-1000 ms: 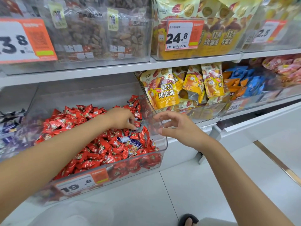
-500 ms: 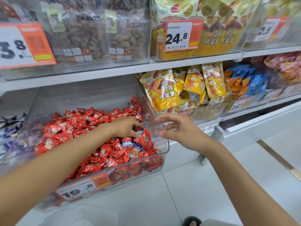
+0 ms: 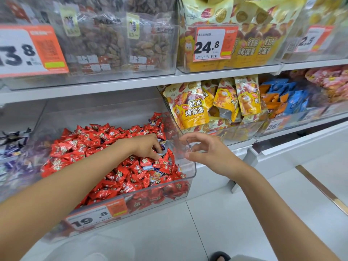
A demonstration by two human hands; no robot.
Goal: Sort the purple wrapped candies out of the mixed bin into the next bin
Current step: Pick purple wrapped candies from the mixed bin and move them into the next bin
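left hand: fingers curled down into the red candies, tips right at a purple candy, can't tell if it's pinched
right hand: loose, holding nothing, just beside the bin

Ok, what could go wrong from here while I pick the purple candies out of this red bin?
Your left hand digs where red candies are heaped close to the rim of the mixed bin; some could spill onto the floor. The purple candies lie half-buried, so a red one may come along. The purple bin sits off to the left, so a loose pinch might drop one on the way.
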